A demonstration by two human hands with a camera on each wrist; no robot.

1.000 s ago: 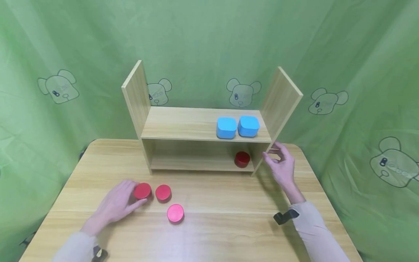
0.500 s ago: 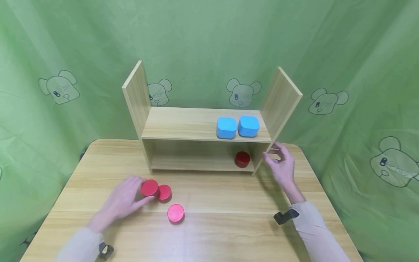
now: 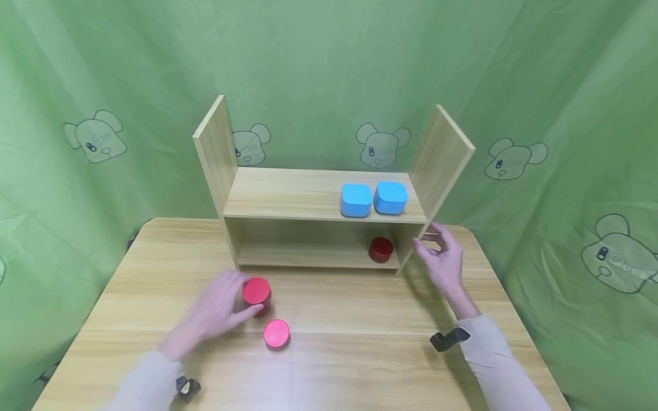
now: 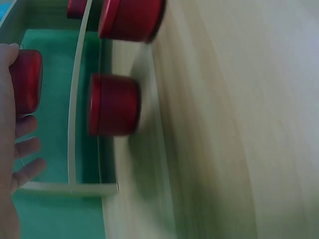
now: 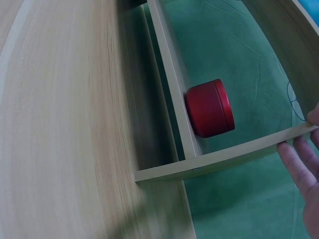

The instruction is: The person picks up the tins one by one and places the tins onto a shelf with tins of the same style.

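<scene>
My left hand (image 3: 216,308) holds a round red tin (image 3: 256,290) between thumb and fingers. In the head view it overlaps a second red tin (image 3: 265,311), mostly hidden beneath. The left wrist view shows the held tin (image 4: 26,82) raised off the table, with two red tins, one of them the middle tin (image 4: 114,104), standing apart on the wood. A brighter pinkish-red tin (image 3: 276,334) stands nearer the front. My right hand (image 3: 443,260) grips the right side panel of a wooden shelf (image 3: 288,193), thumb on the inner face and fingers (image 5: 298,167) on the outer.
Two blue rounded-square tins (image 3: 356,200) sit at the right of the upper shelf board. Below them, a dark red tin (image 3: 381,250) stands on the lower board by the right panel. A green curtain (image 3: 319,68) hangs behind the wooden table (image 3: 360,354).
My left hand has lifted the red tin and carried it rightward, from beside the second tin to over it. The right hand stays on the shelf panel.
</scene>
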